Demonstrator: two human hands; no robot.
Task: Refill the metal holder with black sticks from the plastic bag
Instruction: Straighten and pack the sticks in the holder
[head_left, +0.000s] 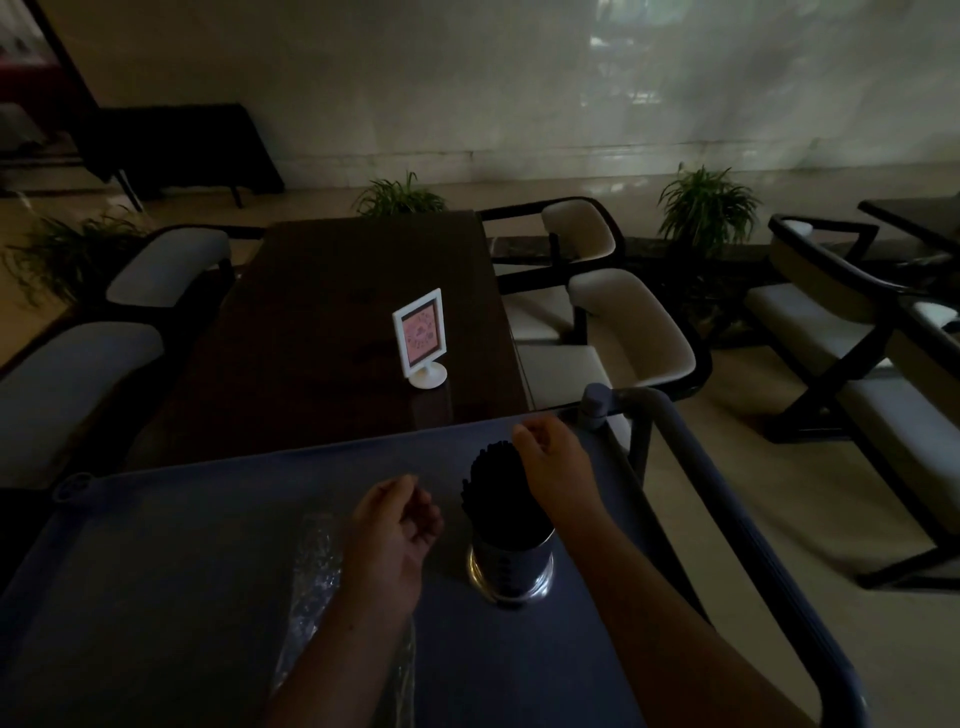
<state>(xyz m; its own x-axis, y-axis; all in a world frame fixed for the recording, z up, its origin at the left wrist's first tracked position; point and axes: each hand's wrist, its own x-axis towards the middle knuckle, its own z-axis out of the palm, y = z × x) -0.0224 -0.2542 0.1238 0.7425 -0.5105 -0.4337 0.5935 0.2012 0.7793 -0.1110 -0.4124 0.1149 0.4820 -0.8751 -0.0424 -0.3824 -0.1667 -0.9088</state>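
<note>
Two bare forearms reaching out over a blue service cart (156, 571) in dim light. Under the left forearm, a crinkled clear plastic bag (314, 561), lying flat on the cart top; contents not discernible in the gloom. Left hand (397, 525) hovering just left of the holder, fingers loosely curled, nothing visibly gripped. Beside it, a shiny metal holder (511, 569) standing upright on the cart top, right of centre, packed with black sticks (496, 483) fanning up and out of its mouth. Right hand (553, 462) above and just right of the stick tops, fingers curled inward with thumb towards fingertips; whether anything is pinched there, impossible to tell. Cart handle (727, 493), a thick rounded bar, running along the right side.

Beyond the cart's far edge, a long dark wooden table (337, 322) bearing a small white-framed table sign (421, 338) on a round base, its pink card facing the camera. Cushioned chairs (631, 317) with dark frames on both sides of the table. Further off, potted green plants (706, 205) along a low ledge, then a pale wall.
</note>
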